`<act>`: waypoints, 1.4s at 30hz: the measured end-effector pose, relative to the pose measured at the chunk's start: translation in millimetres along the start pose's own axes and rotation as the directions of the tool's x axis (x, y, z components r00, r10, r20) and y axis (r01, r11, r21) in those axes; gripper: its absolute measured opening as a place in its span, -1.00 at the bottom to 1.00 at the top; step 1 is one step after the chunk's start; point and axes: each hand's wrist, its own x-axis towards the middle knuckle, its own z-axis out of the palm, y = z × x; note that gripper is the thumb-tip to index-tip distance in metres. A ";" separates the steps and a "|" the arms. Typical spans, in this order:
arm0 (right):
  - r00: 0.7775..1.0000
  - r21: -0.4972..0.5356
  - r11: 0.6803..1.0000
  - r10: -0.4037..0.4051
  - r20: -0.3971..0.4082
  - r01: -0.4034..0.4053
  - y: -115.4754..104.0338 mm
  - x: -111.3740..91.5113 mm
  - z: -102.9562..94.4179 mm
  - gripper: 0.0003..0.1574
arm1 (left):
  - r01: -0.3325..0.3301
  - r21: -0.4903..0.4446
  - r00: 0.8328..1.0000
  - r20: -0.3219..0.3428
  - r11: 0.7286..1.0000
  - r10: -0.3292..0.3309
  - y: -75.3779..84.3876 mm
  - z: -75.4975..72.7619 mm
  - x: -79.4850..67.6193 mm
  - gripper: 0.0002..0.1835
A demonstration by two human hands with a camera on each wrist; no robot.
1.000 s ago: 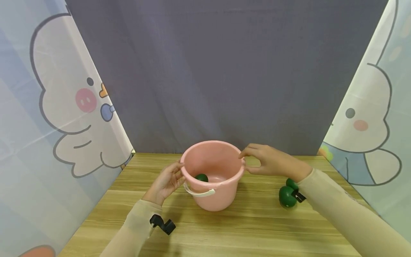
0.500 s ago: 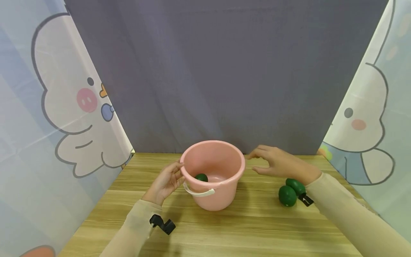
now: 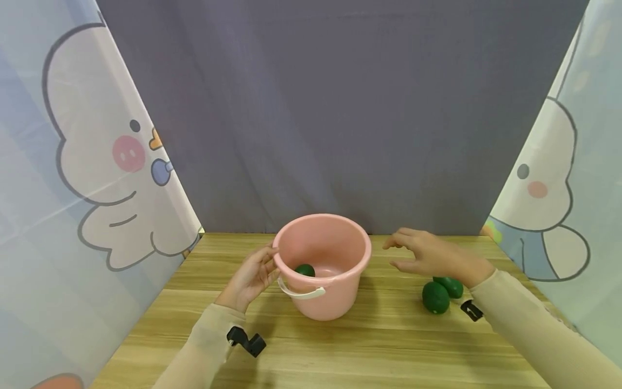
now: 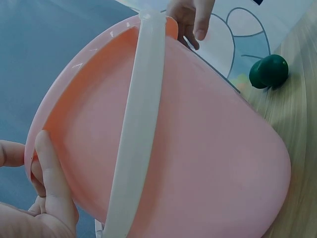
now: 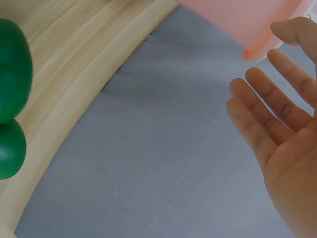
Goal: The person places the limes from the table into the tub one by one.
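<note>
A pink bucket [image 3: 325,300] stands upright on the table, its white handle [image 3: 303,295] hanging down at the front left. My left hand [image 3: 249,276] pinches the bucket's left rim; in the left wrist view, thumb and fingers [image 4: 52,173] lie on either side of the rim. To the right of the bucket, apart from it, my right hand [image 3: 430,256] hovers with relaxed fingers and holds nothing. One dark green, smooth rounded object [image 3: 305,269] lies inside the bucket. Below my right wrist, two more dark green ones, a near one [image 3: 435,297] and a far one [image 3: 453,287], lie side by side.
The wood-grain table [image 3: 311,354] ends at a dark grey curtain [image 3: 320,119] behind the bucket. Cartoon-printed cloths close in the left [image 3: 29,227] and right [image 3: 600,173] sides. Black mounts are strapped at both wrists.
My right hand has let go of the bucket's right rim and moved right, away from it. My left hand and the bucket have stayed in place.
</note>
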 end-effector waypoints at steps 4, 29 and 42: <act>1.000 -0.004 1.000 -0.014 0.002 0.014 2.7 -3.7 4.1 -0.68 | 0.003 0.004 1.000 -0.003 1.000 -0.003 -0.6 -1.1 -0.6 -0.54; 1.000 -0.025 1.000 0.012 -0.021 -0.012 16.9 -40.3 27.4 -0.66 | -0.002 0.004 1.000 0.019 1.000 0.002 0.3 1.3 0.6 -0.48; 0.998 -0.007 0.998 0.068 0.005 -0.068 24.7 -62.0 40.8 -0.64 | -0.002 0.011 1.000 0.007 1.000 0.001 -2.0 0.8 1.0 -0.41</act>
